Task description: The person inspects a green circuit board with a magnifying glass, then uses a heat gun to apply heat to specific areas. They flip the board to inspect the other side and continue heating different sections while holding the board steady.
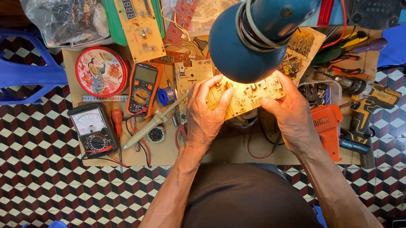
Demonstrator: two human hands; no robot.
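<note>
Directly under the blue lamp [255, 30], the left hand [204, 113] and right hand [289, 108] each grip, apparently by its ends, a circuit board [249, 96].

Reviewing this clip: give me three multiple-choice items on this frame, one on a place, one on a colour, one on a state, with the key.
1. Where does the round red tin lie?
A. left of the orange multimeter
B. under the lamp
C. on a stool

2. What colour is the desk lamp's shade?
A. red
B. blue
C. white

3. How is the circuit board held?
A. by the left hand alone
B. flat on the mat, untouched
C. between the left hand and the right hand

Key: 1 A, the tin sits left of the meter. 2 B, the shade is blue. 3 C, fingers of both hands grip the lit board's ends.
</note>
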